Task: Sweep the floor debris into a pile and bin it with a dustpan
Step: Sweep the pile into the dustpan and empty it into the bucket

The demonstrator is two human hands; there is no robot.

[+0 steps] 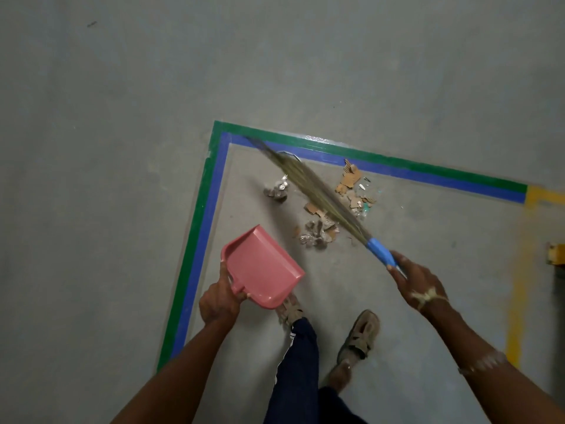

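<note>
View: looking straight down from a person's head at 2 bare forearms, 2 feet and a floor
Left hand [218,301]: fingers curled round the short handle of a pink, smooth plastic dustpan [263,267]; the flat, scoop-shaped pan faces the camera, just left of the debris; whether it touches the floor cannot be told
Right hand [415,280]: wrapped round the blue plastic grip of a soft grass broom [308,185]; a pale thread band circles the wrist
Broom: long thin olive-brown bristles, blurred, slanting up and left across the debris; the tips reach the tape corner
Debris [318,234]: torn brown cardboard scraps with ragged edges, crumpled silver foil lumps and small pale bits; loosely scattered in 3 or 4 clusters inside the taped corner, some on each side of the bristles
Floor [122,87]: matt grey concrete, lightly scuffed and mottled
Tape border [205,209]: 2 glossy strips side by side, green outside and blue inside, forming a corner round the debris
Yellow painted line [516,301]: worn and patchy, at the right, joining the tape's end
Feet: tan strapped sandals [360,338]; dark blue trousers [296,362] at the lower edge
</note>
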